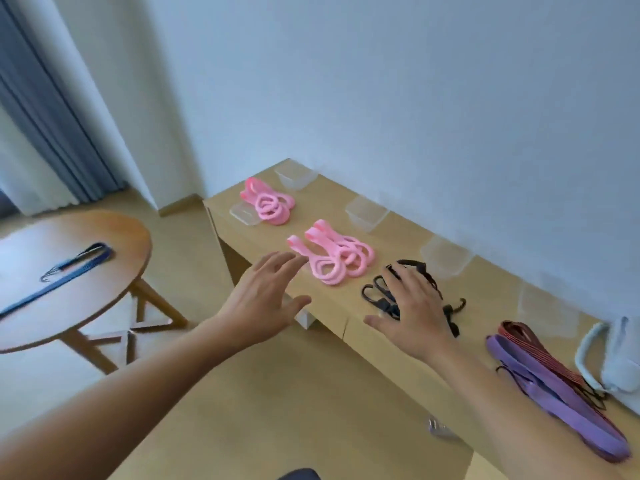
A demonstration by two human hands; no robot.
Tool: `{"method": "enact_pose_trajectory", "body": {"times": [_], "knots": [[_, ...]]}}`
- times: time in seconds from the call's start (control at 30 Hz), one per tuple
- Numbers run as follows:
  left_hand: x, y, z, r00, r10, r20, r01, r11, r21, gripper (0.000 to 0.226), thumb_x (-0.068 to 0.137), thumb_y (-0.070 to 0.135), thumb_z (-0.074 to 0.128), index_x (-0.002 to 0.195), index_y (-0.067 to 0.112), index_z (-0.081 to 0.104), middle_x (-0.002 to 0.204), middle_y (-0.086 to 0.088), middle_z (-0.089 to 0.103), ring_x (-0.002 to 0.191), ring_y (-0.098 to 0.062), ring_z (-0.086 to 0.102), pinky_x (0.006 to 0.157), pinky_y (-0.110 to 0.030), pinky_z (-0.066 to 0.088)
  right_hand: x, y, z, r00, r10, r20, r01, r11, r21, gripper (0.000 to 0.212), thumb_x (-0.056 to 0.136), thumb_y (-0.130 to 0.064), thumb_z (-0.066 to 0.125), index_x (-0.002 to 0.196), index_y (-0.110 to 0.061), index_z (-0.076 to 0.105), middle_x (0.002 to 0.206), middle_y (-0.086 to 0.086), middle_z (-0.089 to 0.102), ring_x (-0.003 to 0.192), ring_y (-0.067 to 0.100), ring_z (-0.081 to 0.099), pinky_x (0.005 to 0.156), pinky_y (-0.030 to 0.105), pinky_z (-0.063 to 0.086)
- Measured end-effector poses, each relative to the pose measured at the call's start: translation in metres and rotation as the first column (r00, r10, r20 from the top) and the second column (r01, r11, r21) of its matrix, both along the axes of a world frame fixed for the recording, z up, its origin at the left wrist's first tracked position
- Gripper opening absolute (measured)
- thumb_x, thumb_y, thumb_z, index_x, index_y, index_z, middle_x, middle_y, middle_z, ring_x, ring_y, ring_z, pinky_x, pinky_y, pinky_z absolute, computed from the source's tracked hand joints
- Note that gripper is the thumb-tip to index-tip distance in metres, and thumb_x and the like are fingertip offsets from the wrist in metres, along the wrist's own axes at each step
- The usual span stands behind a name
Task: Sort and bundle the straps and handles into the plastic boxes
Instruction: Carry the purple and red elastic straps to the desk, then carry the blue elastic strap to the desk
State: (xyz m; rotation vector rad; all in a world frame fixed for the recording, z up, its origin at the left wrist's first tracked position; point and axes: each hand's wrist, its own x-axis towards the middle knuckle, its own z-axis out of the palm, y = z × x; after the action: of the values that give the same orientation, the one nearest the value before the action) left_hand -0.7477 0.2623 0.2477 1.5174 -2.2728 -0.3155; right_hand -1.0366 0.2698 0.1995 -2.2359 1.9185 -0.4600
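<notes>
Pale wall and wooden floor are framing two work surfaces. At the left, a round table is carrying a blue strap, well apart from the other items. To its right, a long desk is holding a far pile of pink handles and a nearer pile. Clear plastic boxes are standing in a row along the wall and are appearing empty.

The left hand is hovering just beside the nearer pile, fingers spread, holding nothing. The right hand is reaching over the black hooked straps, fingers straight and not curled round them; contact cannot be confirmed. A red strap and a purple strap are lying at the right end, near the desk edge.

Hazards:
- The black hooks are probably interlocking, so lifting one strap may drag its neighbours off the desk.
- The light boxes may slide if bumped.
- The blue strap may be overlooked.
</notes>
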Motion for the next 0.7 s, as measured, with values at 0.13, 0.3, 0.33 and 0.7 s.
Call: {"method": "enact_pose_trajectory", "body": {"times": [0.13, 0.3, 0.33, 0.7], "knots": [[0.110, 0.011, -0.012, 0.982, 0.189, 0.029, -0.190, 0.981, 0.029, 0.072, 0.094, 0.048, 0.069, 0.157, 0.025, 0.043, 0.158, -0.003, 0.048, 0.149, -0.026, 0.038, 0.122, -0.044, 0.034, 0.092, -0.032, 0.002, 0.989, 0.150, 0.007, -0.150, 0.988, -0.030, 0.101, 0.074, -0.067, 0.074, 0.156, -0.035, 0.025, 0.162, -0.002, 0.029, 0.151, 0.025, 0.020, 0.122, 0.047, 0.023], [0.232, 0.036, -0.027, 0.915, 0.400, 0.048, -0.402, 0.910, 0.100, 0.073, 0.093, 0.050, 0.070, 0.157, 0.026, 0.042, 0.159, 0.000, 0.046, 0.150, -0.022, 0.034, 0.122, -0.044, 0.035, 0.201, -0.058, -0.009, 0.962, 0.274, 0.006, -0.274, 0.962, -0.004, 0.103, 0.072, -0.063, 0.079, 0.157, -0.026, 0.033, 0.161, 0.001, 0.035, 0.149, 0.024, 0.028, 0.121, 0.043, 0.023], [0.254, 0.043, -0.030, 0.897, 0.440, 0.054, -0.443, 0.890, 0.108, 0.074, 0.092, 0.049, 0.072, 0.156, 0.025, 0.044, 0.157, 0.000, 0.047, 0.149, -0.022, 0.036, 0.121, -0.043, 0.037, 0.220, -0.063, -0.014, 0.955, 0.297, 0.000, -0.297, 0.955, 0.007, 0.101, 0.073, -0.063, 0.078, 0.156, -0.023, 0.037, 0.159, 0.003, 0.038, 0.149, 0.026, 0.029, 0.121, 0.043, 0.023], [0.427, 0.091, -0.091, 0.592, 0.793, 0.144, -0.789, 0.536, 0.300, 0.080, 0.090, 0.060, 0.069, 0.157, 0.029, 0.039, 0.158, 0.001, 0.046, 0.146, -0.022, 0.039, 0.116, -0.038, 0.037, 0.402, -0.131, -0.061, 0.826, 0.562, -0.028, -0.548, 0.814, 0.194, 0.097, 0.078, -0.070, 0.068, 0.157, -0.030, 0.029, 0.161, 0.001, 0.035, 0.148, 0.025, 0.028, 0.119, 0.042, 0.029]]}}
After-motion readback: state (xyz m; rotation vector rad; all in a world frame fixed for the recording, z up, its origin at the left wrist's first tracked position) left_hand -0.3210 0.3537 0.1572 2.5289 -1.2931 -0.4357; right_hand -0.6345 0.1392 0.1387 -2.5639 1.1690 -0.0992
